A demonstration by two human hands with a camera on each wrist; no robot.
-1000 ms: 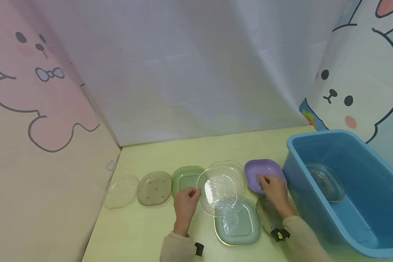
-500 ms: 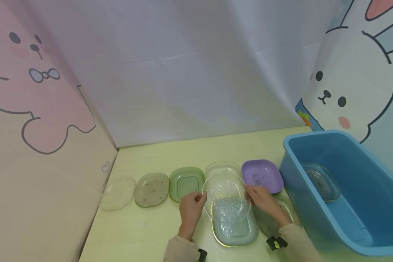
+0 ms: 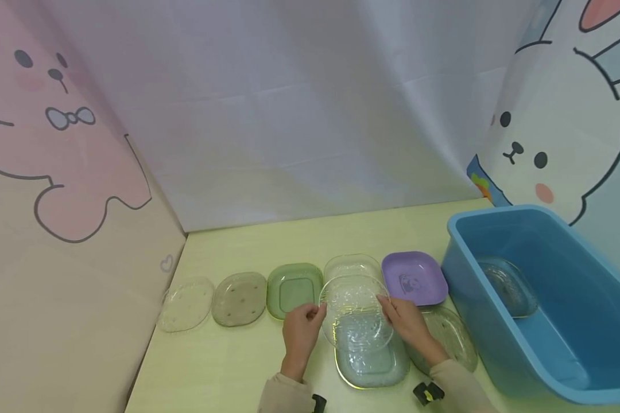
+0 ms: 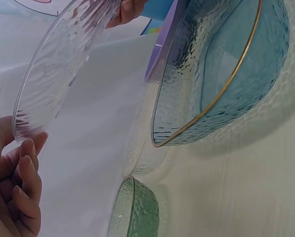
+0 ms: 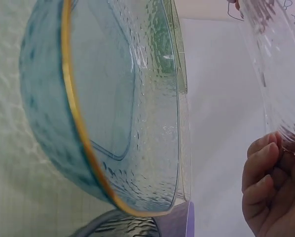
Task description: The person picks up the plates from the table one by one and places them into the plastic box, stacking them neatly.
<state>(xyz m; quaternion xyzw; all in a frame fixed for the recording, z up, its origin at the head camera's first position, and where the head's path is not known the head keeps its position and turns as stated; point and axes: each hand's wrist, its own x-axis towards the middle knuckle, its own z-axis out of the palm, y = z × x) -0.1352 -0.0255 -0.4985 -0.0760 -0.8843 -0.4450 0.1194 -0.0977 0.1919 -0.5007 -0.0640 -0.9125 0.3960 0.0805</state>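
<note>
Between both hands a clear plate (image 3: 348, 292) with a rippled surface hangs above the table. My left hand (image 3: 302, 332) pinches its left rim, thumb on one side and curled fingers on the other, as the left wrist view shows. Opposite, my right hand (image 3: 405, 321) pinches the right rim. Below and partly seen through it lies a blue-tinted plate (image 3: 372, 370) with a gold rim. Another clear plate (image 3: 352, 263) sits behind, partly overlapped by the held one. A purple plate (image 3: 414, 274) stands just beyond my right hand, and a green plate (image 3: 294, 289) beyond my left.
Farther left on the table (image 3: 227, 367) are a grey-brown plate (image 3: 240, 298) and a clear plate (image 3: 186, 304). Another brownish plate (image 3: 452, 335) lies under my right forearm. On the right stands a deep blue tub (image 3: 527, 355) with a dark-looking glassy plate (image 3: 508, 287) inside.
My right hand has moved left from over the purple plate and now pinches the clear plate's right rim. The held plate has shifted slightly right, and the head view has turned a little.
</note>
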